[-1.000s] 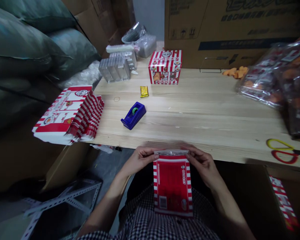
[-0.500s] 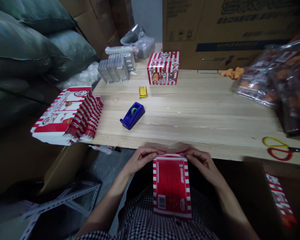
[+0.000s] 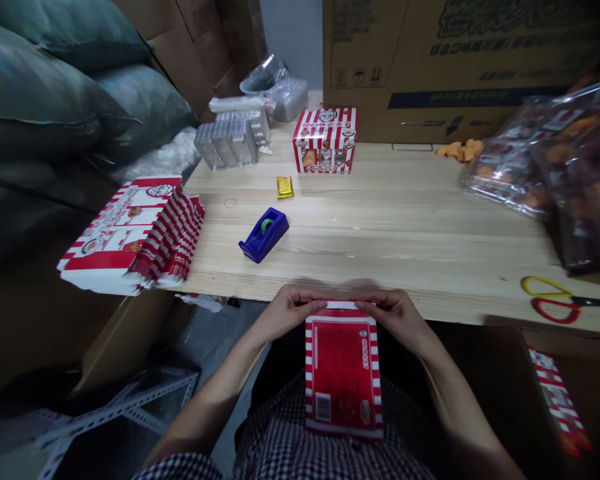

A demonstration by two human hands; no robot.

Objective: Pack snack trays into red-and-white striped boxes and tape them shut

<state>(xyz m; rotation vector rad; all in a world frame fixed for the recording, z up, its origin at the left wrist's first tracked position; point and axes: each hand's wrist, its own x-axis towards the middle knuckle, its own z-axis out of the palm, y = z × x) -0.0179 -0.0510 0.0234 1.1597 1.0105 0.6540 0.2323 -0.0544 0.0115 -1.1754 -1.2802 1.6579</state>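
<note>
A red and white striped cardboard box (image 3: 344,373) rests against my lap, its printed back with a barcode facing up. My left hand (image 3: 296,308) pinches the left end of its top edge, thumb on the near side and fingers behind. At the right end of the same edge, my right hand (image 3: 391,309) grips in the same way. Between the two thumbs a white strip of folded flap shows. Whether the box is flat or opened out I cannot tell.
On the wooden table (image 3: 410,227) lie a blue tape dispenser (image 3: 265,235), a gold packet (image 3: 285,187), a finished striped box (image 3: 325,141), scissors (image 3: 555,299) and clear plastic packs (image 3: 227,143). Stacked striped cartons (image 3: 130,233) stand left; bagged orange pieces (image 3: 510,167) lie right. A large carton (image 3: 430,67) stands behind.
Both thumbs have moved inward along the box's top edge. The flap there is now bent toward me, showing its white strip.
</note>
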